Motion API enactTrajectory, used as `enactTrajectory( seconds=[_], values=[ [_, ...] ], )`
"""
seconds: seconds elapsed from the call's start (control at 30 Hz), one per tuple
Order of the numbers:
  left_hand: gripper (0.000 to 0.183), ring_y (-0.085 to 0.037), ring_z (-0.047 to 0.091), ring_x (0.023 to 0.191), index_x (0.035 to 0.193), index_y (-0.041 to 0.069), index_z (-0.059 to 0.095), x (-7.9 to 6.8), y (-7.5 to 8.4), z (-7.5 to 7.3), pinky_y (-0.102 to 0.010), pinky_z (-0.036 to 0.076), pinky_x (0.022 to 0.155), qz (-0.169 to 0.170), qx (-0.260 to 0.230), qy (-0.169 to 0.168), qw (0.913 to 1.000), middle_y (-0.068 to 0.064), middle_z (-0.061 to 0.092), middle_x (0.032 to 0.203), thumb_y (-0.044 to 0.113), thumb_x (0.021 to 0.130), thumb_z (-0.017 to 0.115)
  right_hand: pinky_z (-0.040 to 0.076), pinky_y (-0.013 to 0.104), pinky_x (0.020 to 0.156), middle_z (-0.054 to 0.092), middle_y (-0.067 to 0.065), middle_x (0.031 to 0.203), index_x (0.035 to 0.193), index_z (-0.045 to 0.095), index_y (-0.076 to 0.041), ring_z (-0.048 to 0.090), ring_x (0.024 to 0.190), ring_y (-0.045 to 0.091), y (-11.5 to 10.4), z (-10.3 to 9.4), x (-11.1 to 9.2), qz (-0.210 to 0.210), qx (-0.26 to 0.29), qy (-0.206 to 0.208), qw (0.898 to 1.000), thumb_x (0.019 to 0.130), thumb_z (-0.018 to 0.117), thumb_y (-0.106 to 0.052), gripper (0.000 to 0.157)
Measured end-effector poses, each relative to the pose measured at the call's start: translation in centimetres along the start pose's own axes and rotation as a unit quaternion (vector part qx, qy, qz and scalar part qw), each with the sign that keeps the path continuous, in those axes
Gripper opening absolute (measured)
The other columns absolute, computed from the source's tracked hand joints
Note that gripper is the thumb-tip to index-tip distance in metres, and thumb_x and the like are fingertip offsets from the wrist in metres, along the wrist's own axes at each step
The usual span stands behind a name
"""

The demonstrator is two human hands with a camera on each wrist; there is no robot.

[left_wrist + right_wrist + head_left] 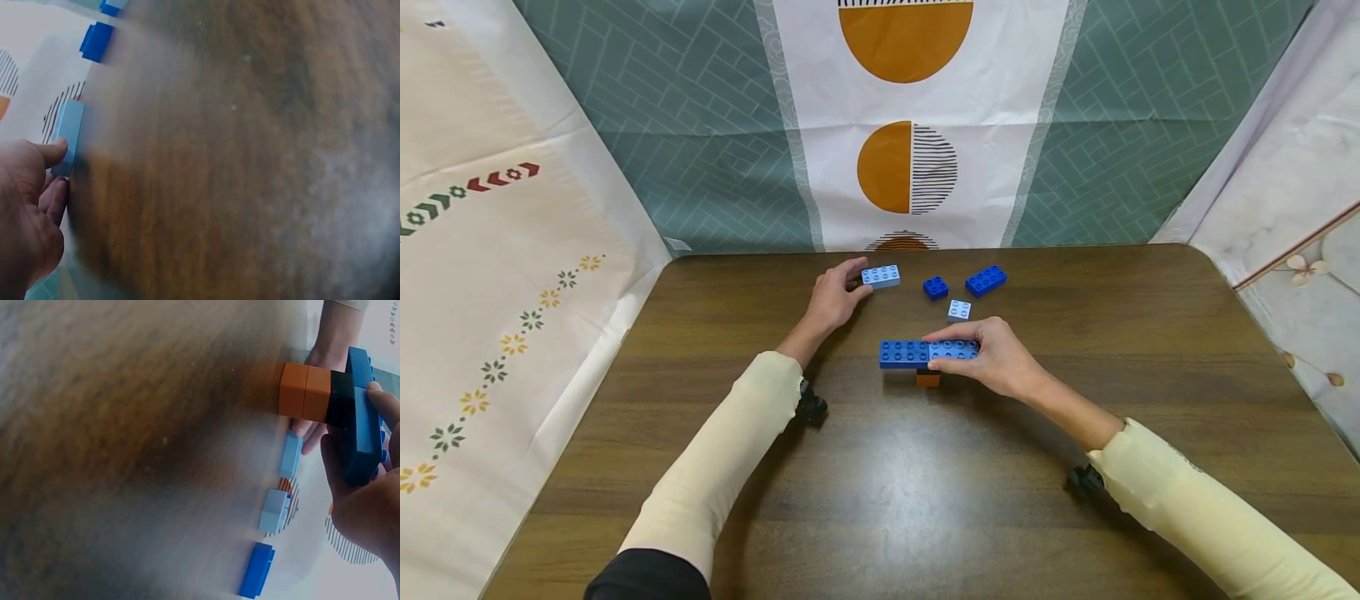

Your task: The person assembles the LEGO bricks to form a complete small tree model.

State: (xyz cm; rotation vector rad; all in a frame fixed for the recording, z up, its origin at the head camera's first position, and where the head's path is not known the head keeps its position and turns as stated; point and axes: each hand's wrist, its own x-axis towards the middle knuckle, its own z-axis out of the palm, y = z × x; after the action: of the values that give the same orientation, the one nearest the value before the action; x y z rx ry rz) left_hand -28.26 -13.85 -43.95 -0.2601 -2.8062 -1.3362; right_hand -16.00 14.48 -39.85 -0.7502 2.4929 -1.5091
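My left hand (pixel 837 298) is at the table's far side, thumb and fingers at the left end of a long light blue toy brick (pixel 881 276). In the left wrist view the thumb lies against that brick's side (pixel 70 131). My right hand (pixel 1000 358) pinches a medium blue brick (pixel 953 350) between thumb and fingers. This brick sits beside a darker blue brick (pixel 904 355), both on top of a small stack. Below them, the right wrist view shows a black brick (pixel 340 399) and two orange bricks (pixel 304 392).
Behind the stack lie a small dark blue brick (pixel 936 288), a longer dark blue brick (pixel 986 281) and a small pale blue brick (pixel 958 311). The brown wooden table (pixel 895 500) meets a patterned cloth (pixel 715 167) at its far edge.
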Motion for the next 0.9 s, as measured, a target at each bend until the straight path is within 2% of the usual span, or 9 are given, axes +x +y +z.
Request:
enactTrajectory(
  seconds=[0.13, 0.47, 0.67, 0.9],
  values=[
    [0.05, -0.026, 0.063, 0.129, 0.151, 0.01, 0.059, 0.1, -0.1, 0.1, -0.039, 0.049, 0.112, -0.004, 0.008, 0.008, 0.9999, -0.011, 0.063, 0.148, 0.012, 0.103, 0.072, 0.056, 0.026, 0.066, 0.08, 0.005, 0.112, 0.121, 0.082, -0.01, 0.065, 0.089, 0.024, 0.0, 0.1, 0.0, 0.001, 0.006, -0.001, 1.0, 0.09, 0.089, -0.017, 0.033],
    [0.042, -0.026, 0.067, 0.121, 0.143, 0.01, 0.065, -0.3, -0.3, -0.3, -0.041, 0.052, 0.108, 0.015, 0.019, 0.012, 0.9996, -0.012, 0.069, 0.139, 0.013, 0.102, 0.074, 0.058, 0.026, 0.069, 0.08, 0.006, 0.113, 0.122, 0.081, -0.009, 0.067, 0.091, 0.023, 0.1, 0.1, 0.0, 0.001, 0.009, -0.001, 1.0, 0.09, 0.088, -0.016, 0.033],
    [0.041, -0.026, 0.068, 0.118, 0.141, 0.011, 0.067, -1.1, -0.2, -0.9, -0.042, 0.052, 0.107, 0.032, 0.009, 0.005, 0.9994, -0.01, 0.071, 0.135, 0.017, 0.102, 0.076, 0.059, 0.027, 0.071, 0.079, 0.006, 0.116, 0.122, 0.081, -0.01, 0.065, 0.092, 0.024, 0.0, 0.1, 0.0, 0.005, 0.006, -0.001, 1.0, 0.09, 0.088, -0.017, 0.034],
    [0.041, -0.024, 0.07, 0.112, 0.139, 0.01, 0.068, -2.7, 0.9, -1.6, -0.041, 0.055, 0.104, 0.073, -0.018, -0.004, 0.9972, -0.01, 0.072, 0.132, 0.018, 0.1, 0.078, 0.058, 0.028, 0.072, 0.078, 0.006, 0.118, 0.123, 0.08, -0.01, 0.063, 0.095, 0.026, 0.1, 0.1, 0.0, 0.009, -0.005, -0.002, 1.0, 0.09, 0.088, -0.018, 0.035]
  ],
)
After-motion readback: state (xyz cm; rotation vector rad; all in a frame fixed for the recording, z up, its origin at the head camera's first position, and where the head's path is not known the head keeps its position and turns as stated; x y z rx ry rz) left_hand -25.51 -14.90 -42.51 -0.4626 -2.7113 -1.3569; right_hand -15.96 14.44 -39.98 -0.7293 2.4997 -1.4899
